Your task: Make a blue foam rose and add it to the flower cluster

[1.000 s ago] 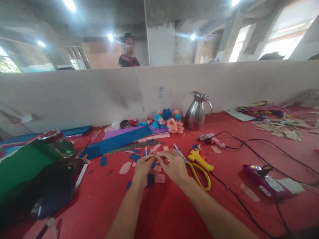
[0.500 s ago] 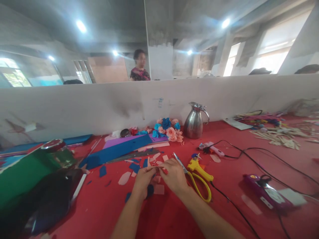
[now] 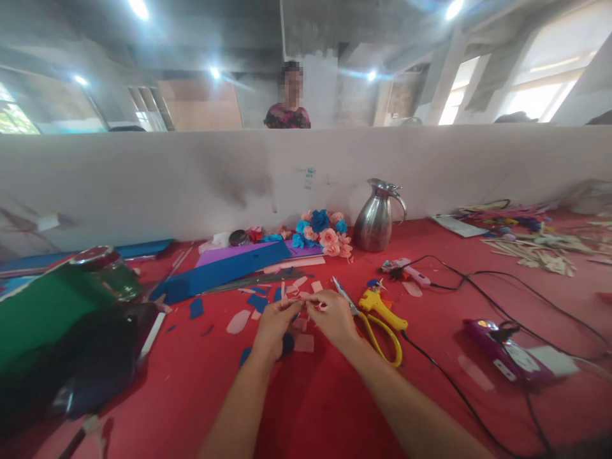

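Note:
My left hand [image 3: 276, 323] and my right hand [image 3: 333, 317] meet at the fingertips over the red table [image 3: 306, 408]. Both are pinched around something small, partly hidden; a bit of pink shows by the right fingers. Pink and blue paper scraps [image 3: 238, 322] lie around and beneath them. Just right of my right hand are scissors with yellow handles [image 3: 382, 341], blades toward the back, and a yellow glue gun [image 3: 384, 308]. Behind the hands stands a cluster of pink and blue paper flowers [image 3: 329, 237].
A steel jug [image 3: 375, 217] stands behind right. Cables run from a purple power strip [image 3: 507, 354] at right. A glass jar [image 3: 108, 274], green sheet [image 3: 43, 319] and dark bag [image 3: 102, 363] sit left. Beyond the partition [image 3: 167, 185] is a person [image 3: 287, 116].
The view has tilted down slightly, so the background sits higher. The person beyond the partition appears further right. My hands stay together, fingers slightly shifted.

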`<control>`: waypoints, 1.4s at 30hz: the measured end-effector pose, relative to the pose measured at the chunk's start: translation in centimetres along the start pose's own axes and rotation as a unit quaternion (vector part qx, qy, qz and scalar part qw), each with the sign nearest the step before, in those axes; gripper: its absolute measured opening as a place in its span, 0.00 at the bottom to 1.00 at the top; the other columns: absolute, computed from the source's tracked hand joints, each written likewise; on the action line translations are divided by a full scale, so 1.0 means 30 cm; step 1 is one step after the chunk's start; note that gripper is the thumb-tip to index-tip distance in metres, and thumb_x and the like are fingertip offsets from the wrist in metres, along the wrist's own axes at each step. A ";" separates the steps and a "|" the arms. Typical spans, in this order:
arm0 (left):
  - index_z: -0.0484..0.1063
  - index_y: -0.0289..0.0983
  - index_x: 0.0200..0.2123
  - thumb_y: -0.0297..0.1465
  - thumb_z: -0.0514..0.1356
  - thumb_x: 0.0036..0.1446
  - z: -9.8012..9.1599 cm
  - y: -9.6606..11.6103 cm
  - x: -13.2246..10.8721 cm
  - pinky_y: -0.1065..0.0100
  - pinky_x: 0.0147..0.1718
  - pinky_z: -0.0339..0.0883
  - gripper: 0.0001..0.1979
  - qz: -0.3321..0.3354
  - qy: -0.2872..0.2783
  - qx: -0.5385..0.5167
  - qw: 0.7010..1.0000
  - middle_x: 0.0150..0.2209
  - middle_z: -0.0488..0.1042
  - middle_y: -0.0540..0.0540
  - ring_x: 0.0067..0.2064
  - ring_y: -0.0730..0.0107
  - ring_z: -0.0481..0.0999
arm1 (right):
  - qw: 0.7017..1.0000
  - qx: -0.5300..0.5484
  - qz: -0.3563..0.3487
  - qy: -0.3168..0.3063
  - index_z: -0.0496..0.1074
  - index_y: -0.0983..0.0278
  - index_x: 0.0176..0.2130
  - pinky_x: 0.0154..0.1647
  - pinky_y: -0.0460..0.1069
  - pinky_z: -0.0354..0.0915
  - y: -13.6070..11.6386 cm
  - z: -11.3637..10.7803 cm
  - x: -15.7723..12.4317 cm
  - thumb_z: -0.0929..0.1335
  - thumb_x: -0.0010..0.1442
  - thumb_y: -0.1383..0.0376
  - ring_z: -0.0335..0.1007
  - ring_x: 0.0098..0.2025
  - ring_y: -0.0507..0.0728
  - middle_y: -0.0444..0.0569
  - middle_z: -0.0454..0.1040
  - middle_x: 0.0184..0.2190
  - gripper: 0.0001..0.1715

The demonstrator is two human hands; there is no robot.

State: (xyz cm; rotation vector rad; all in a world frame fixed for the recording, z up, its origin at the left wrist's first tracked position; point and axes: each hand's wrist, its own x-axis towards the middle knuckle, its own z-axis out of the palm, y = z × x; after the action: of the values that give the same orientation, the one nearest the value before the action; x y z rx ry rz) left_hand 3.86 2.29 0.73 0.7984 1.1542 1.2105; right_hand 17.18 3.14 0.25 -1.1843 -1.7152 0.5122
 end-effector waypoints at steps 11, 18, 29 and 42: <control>0.75 0.33 0.25 0.34 0.68 0.37 0.011 0.017 -0.017 0.73 0.19 0.65 0.11 0.005 0.023 0.019 1.000 0.20 0.72 0.50 0.19 0.76 0.68 | 0.995 0.083 0.059 -0.012 0.79 0.61 0.32 0.32 0.46 0.67 -0.006 0.006 -0.003 0.65 0.53 0.66 0.73 0.28 0.53 0.46 0.80 0.29 0.11; 0.76 0.33 0.25 0.37 0.68 0.38 0.010 0.021 -0.020 0.73 0.16 0.63 0.13 0.014 0.033 0.054 0.998 0.12 0.64 0.53 0.15 0.77 0.63 | 0.998 0.058 0.030 -0.001 0.79 0.61 0.32 0.33 0.47 0.67 0.000 0.005 -0.003 0.66 0.53 0.68 0.73 0.30 0.53 0.46 0.80 0.31 0.11; 0.78 0.34 0.26 0.35 0.67 0.38 0.000 0.016 -0.009 0.73 0.20 0.64 0.11 0.045 0.014 0.084 0.995 0.23 0.77 0.46 0.21 0.74 0.70 | 0.999 0.042 0.034 -0.001 0.78 0.61 0.31 0.32 0.46 0.67 0.000 0.008 -0.001 0.65 0.53 0.67 0.73 0.29 0.53 0.46 0.79 0.30 0.11; 0.79 0.34 0.27 0.36 0.65 0.42 -0.009 0.013 -0.004 0.72 0.27 0.65 0.11 0.104 0.012 0.142 0.984 0.24 0.77 0.45 0.28 0.69 0.74 | 0.999 0.036 0.020 -0.006 0.78 0.62 0.31 0.33 0.46 0.66 0.006 0.006 -0.001 0.65 0.53 0.68 0.73 0.30 0.53 0.46 0.79 0.30 0.10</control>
State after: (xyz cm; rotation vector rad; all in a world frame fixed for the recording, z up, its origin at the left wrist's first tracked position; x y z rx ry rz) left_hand 3.50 2.22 1.06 1.1451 1.3068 1.2424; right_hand 17.11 3.20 0.02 -1.1680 -1.6714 0.6024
